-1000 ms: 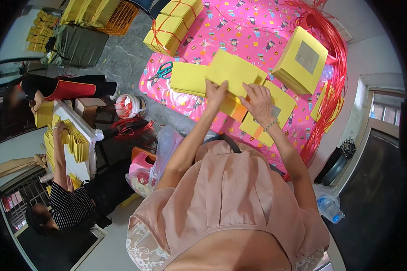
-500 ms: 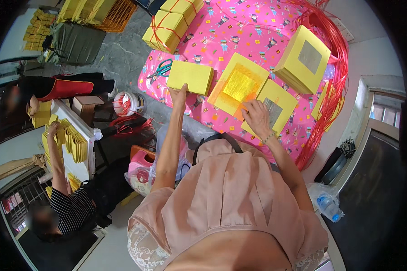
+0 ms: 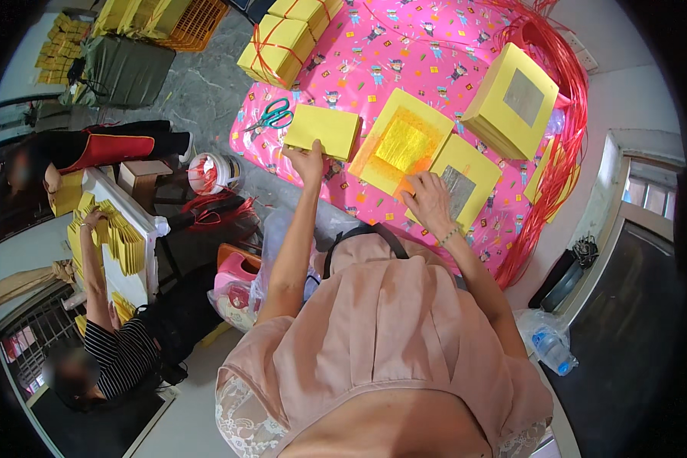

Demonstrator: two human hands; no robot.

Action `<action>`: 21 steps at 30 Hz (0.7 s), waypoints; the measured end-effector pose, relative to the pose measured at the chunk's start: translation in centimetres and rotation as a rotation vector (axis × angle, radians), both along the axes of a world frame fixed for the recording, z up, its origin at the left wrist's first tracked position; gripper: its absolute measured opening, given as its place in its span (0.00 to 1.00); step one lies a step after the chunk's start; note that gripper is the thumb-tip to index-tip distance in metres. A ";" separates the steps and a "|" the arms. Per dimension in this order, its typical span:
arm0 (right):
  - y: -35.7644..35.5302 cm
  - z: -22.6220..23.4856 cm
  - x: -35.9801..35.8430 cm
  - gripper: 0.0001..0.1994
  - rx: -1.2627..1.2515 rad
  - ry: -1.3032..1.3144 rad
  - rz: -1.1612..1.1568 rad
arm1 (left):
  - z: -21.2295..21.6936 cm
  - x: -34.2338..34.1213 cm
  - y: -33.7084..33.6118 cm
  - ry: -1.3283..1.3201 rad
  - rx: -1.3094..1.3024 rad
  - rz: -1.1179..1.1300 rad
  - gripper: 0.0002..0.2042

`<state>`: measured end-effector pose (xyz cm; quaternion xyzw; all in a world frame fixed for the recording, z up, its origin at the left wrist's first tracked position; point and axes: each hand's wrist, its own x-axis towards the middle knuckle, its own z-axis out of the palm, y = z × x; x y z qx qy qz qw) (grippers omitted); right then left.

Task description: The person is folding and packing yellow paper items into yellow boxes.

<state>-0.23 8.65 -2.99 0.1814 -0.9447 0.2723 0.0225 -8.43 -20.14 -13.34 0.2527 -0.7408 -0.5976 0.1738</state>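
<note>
My left hand point(image 3: 306, 162) grips the near edge of a small yellow paper stack point(image 3: 324, 130), thumb on top and the other fingers partly hidden. My right hand point(image 3: 432, 203) has its bent fingers pressed together at the near corner of a yellow paper sheet with an orange and gold-foil square point(image 3: 404, 143). Partly under that hand lies another yellow sheet with a silver square point(image 3: 459, 188). Teal-handled scissors point(image 3: 276, 114) rest just left of the small stack.
A tall stack of yellow paper with silver squares point(image 3: 506, 107) stands at right, beside hanging red plastic strands point(image 3: 563, 153). Tied yellow bundles point(image 3: 277, 47) sit at the far left of the pink tablecloth point(image 3: 427, 69). At left, a co-worker's hand point(image 3: 94, 217) touches folded yellow papers on a white table.
My left hand has shifted slightly, its fingers further around the stack's near edge. My right hand stays at the sheet's corner almost unmoved. The view has moved very little.
</note>
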 end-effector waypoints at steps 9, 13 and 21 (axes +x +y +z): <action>-0.2 -0.2 0.7 0.22 0.041 -0.055 -0.015 | 4.2 0.9 1.7 -0.135 -0.106 0.056 0.51; -0.3 0.1 0.7 0.23 0.037 -0.054 -0.001 | 3.1 1.6 1.4 -0.230 -0.388 0.055 0.47; -0.7 0.2 1.5 0.24 0.015 -0.049 -0.004 | -0.3 1.3 1.1 -0.103 -1.017 -0.212 0.24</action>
